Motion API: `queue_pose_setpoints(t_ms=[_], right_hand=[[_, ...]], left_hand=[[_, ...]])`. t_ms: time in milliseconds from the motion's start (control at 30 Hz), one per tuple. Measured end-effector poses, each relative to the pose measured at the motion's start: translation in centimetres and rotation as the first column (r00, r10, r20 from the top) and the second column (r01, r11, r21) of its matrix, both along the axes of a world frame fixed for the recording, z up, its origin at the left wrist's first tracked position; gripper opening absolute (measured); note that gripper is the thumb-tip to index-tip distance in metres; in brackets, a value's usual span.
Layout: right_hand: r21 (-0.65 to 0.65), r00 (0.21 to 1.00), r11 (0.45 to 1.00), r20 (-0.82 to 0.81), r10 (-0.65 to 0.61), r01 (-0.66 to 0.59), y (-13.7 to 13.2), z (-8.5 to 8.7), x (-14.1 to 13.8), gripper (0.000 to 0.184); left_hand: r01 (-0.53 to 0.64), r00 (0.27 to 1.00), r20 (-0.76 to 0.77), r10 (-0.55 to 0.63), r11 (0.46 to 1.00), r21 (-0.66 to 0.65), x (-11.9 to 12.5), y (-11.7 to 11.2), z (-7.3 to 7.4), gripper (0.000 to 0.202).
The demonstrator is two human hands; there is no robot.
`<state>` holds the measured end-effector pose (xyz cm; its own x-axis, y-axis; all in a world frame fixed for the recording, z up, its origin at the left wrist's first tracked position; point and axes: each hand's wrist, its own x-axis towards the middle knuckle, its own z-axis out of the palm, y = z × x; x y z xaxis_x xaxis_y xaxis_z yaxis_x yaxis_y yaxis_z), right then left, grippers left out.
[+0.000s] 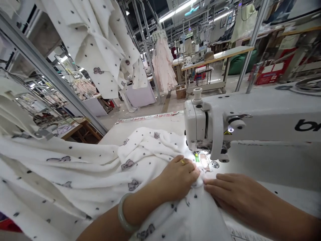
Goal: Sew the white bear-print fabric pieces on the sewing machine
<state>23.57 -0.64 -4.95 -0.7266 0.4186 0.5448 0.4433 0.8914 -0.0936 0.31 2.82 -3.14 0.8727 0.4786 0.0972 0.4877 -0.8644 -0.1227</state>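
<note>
White printed fabric [147, 144] lies mostly left, its long folds running rightward to a bunched end near the sewing-machine head [197, 122]. The left hand [179, 177], nearer that head, holds this end; the right hand [232, 191] touches it, grip unclear.

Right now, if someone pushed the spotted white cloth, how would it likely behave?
The cloth is probably floppy, since it sags in long folds. Pushed, it would likely bunch, as it already lies rumpled beside the left hand.
</note>
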Motion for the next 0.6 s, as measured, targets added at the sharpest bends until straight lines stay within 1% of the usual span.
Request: queue_pose_setpoints(t_ms=[100,200,300,367,400,467,600], right_hand=[[-0.042,0.999,0.999,0.037,0.006,-0.005,0.3,-0.6,0.1,0.032],[-0.050,0.998,0.999,0.062,0.017,-0.014,0.5,-1.2,0.2,0.031],[-0.073,0.995,0.997,0.089,0.035,-0.029,0.5,-1.4,0.2,0.029],[-0.104,0.993,0.994,0.108,0.036,-0.025,0.4,-1.3,0.1,0.028],[-0.120,0.993,0.993,0.113,0.036,-0.022,0.4,-1.2,0.0,0.028],[-0.169,0.992,0.985,0.120,0.039,-0.018,0.3,-0.8,0.0,0.028],[-0.300,0.992,0.952,0.087,0.097,-0.067,0.5,0.1,0.5,0.032]], left_hand=[[-0.019,1.000,-0.008,0.019,1.000,-0.012,0.2,0.7,0.2,0.021],[-0.040,0.997,0.068,0.045,0.996,-0.075,0.3,0.4,0.4,0.026],[-0.135,0.968,0.178,0.178,0.964,-0.231,0.4,-0.3,0.8,0.032],[-0.193,0.939,0.210,0.271,0.925,-0.327,0.6,-0.6,1.2,0.033],[-0.211,0.931,0.211,0.299,0.910,-0.356,0.6,-0.7,1.3,0.034],[-0.225,0.932,0.187,0.310,0.901,-0.371,0.8,-0.9,1.5,0.037],[-0.219,0.964,0.088,0.251,0.935,-0.278,1.0,-1.6,1.4,0.040]])
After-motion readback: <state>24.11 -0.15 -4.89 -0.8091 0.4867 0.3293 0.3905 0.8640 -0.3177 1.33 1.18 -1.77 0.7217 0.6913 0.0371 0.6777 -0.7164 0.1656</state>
